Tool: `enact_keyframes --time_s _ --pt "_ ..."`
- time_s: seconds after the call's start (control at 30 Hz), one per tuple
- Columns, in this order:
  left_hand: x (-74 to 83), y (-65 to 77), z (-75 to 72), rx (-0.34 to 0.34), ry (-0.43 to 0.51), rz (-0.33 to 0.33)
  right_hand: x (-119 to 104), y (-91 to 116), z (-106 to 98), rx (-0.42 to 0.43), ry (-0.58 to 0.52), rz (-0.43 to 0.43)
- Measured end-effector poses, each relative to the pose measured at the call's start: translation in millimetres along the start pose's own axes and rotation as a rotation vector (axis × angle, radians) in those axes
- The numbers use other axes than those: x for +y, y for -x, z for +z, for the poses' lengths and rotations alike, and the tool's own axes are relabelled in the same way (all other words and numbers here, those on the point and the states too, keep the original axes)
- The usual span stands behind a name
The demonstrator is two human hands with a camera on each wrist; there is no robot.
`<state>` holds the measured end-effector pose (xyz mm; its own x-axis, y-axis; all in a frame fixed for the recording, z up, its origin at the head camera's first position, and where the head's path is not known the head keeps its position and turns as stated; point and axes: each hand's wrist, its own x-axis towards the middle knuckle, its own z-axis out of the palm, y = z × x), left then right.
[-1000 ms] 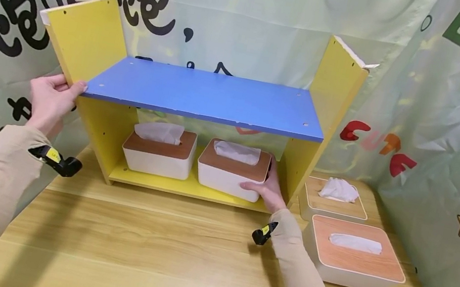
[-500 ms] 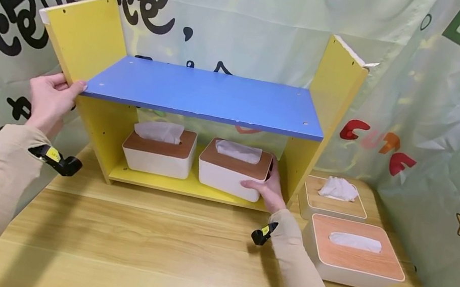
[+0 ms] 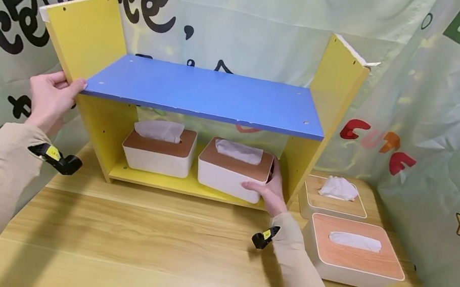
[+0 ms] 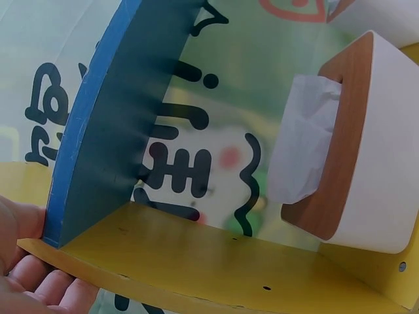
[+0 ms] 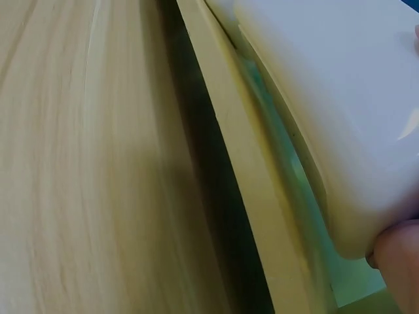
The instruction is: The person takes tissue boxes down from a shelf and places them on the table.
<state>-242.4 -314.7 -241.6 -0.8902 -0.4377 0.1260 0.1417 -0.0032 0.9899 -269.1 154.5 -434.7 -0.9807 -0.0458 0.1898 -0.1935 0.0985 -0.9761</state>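
A yellow shelf unit with a blue middle board (image 3: 206, 93) stands on the table. My left hand (image 3: 51, 99) grips its left side panel (image 3: 86, 39), thumb at the board's front corner and fingers outside the panel, as the left wrist view also shows. In the lower compartment, my right hand (image 3: 270, 189) holds the right end of a white tissue box (image 3: 228, 179) with a brown wood lid, thumb on its front face. This box sits slightly skewed, front right corner towards me. A similar tissue box (image 3: 157, 162) stands to its left, also seen in the left wrist view (image 4: 386, 144).
Right of the shelf, two more wood-lidded tissue boxes stand on the table: a smaller one (image 3: 308, 206) behind and a larger one (image 3: 356, 278) in front. A printed curtain (image 3: 248, 39) hangs close behind. The wooden table (image 3: 156, 248) extends in front of the shelf.
The held tissue box and my right hand have shifted very slightly to the right. My left hand has kept its place on the side panel.
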Motion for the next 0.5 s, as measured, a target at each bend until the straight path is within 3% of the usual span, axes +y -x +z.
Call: enact_keyframes --time_s 0.5 --pt "-1.4 -0.5 -0.1 0.002 -0.025 0.008 -13 14 -3 -0.041 -0.078 -0.041"
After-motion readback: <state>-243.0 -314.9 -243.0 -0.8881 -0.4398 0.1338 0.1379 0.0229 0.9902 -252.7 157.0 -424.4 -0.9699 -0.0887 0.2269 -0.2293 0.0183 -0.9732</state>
